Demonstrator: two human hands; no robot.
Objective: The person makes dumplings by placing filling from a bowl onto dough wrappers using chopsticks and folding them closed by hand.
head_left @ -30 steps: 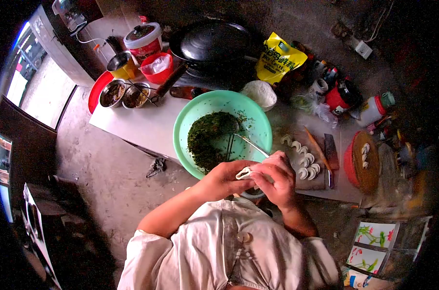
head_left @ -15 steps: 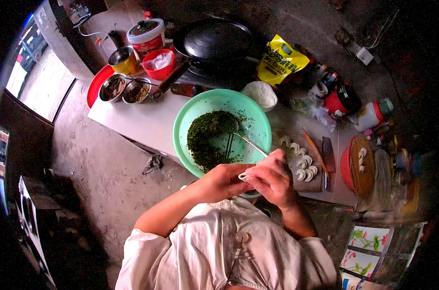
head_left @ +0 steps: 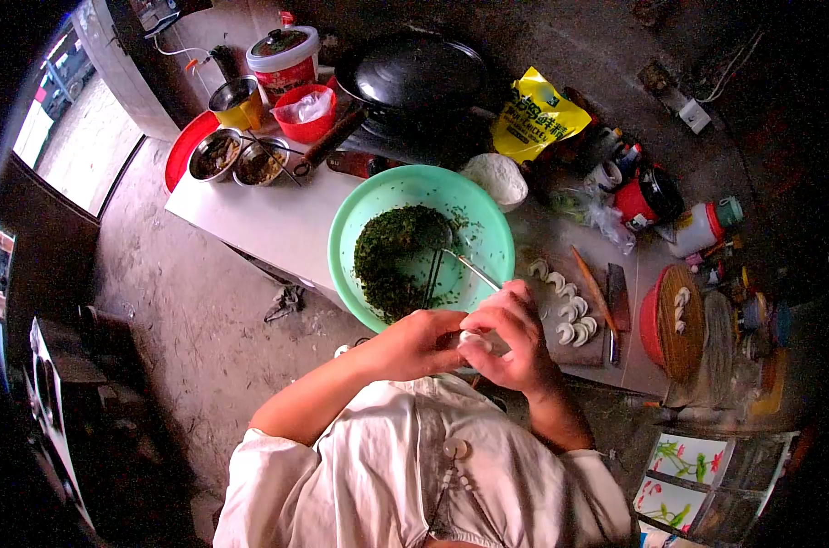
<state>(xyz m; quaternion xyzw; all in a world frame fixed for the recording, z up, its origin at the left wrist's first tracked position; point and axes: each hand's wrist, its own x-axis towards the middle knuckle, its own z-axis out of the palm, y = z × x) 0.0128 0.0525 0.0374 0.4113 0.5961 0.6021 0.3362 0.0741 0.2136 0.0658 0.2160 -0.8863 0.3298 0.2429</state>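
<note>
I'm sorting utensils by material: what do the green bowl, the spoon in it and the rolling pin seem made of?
Green bowl: probably plastic, smooth, evenly coloured. Spoon: likely polished metal; its handle gleams silver. Rolling pin: perhaps wood, from its warm brown; finish unclear.

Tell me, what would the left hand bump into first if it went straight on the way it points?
Most likely the small white dough piece at the fingertips of the left hand, then the right hand; exact depth is unclear.
</note>
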